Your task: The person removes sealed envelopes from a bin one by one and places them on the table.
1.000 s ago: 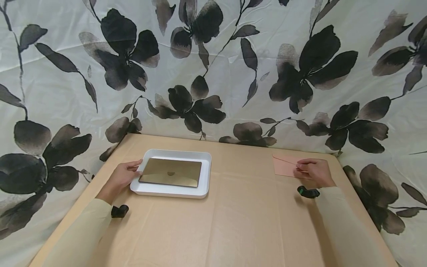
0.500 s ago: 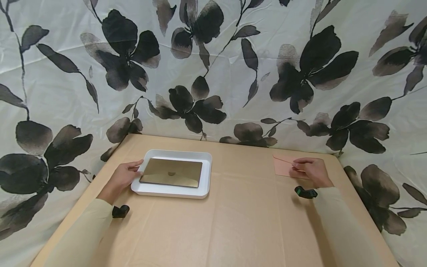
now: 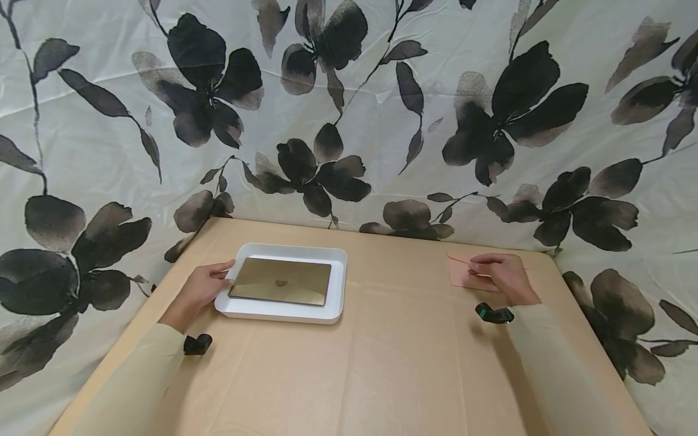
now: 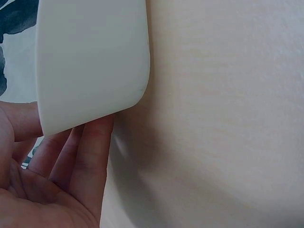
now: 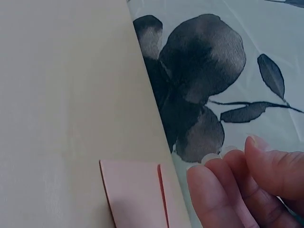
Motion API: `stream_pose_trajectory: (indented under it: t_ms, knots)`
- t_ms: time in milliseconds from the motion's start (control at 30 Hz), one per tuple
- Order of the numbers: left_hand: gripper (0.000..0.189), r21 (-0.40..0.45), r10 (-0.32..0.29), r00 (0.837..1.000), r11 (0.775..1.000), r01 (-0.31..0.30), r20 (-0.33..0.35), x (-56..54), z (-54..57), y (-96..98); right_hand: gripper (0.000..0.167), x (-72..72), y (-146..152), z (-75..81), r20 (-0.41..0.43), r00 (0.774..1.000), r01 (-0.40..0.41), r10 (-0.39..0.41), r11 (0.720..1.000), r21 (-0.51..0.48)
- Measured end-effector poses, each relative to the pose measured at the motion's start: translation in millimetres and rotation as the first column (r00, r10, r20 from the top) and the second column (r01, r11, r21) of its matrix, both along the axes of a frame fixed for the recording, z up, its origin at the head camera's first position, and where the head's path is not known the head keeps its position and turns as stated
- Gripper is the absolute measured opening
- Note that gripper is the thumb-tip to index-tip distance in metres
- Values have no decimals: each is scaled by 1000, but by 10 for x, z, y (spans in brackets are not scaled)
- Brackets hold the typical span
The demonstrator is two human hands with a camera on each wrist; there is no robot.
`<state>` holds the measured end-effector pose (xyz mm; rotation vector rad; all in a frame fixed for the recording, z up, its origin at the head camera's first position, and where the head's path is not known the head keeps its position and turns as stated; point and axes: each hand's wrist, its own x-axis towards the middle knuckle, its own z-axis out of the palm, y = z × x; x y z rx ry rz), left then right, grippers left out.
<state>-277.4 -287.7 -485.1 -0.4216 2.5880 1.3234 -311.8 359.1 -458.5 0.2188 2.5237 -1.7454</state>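
Observation:
On the left of the table, my left hand [image 3: 197,292] grips the left side of a white tray [image 3: 283,313]. In the left wrist view the thumb goes over the tray's rim and the fingers [image 4: 92,156] press the outer wall from below. A thin, flat gold rectangle [image 3: 300,278] with a small dark mark at its middle lies in the tray. To the right, my right hand [image 3: 504,280] hovers over a pink envelope [image 3: 458,275], covering part of it. Its fingers are loosely bent, and nothing shows between thumb and fingertips in the right wrist view. The envelope's flap edge [image 5: 164,194] is visible there.
The wooden table [image 3: 382,351] ends at the back against a white cloth [image 3: 392,194] with dark flowers. Its right edge runs close by the envelope. A black wrist camera [image 3: 196,344] sits on the left wrist, another [image 3: 494,313] on the right.
My right hand has shifted a little to the left over the envelope, hiding more of its middle and baring its right end. The left hand and tray stay put.

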Motion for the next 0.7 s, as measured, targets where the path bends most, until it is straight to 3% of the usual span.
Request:
stream_pose_trajectory:
  t_ms: [700]
  knots:
    - [63, 16, -9, 1000, 1000, 9, 4, 18, 16, -19, 42, 45, -251, 121, -27, 997, -81, 79, 994, -76]
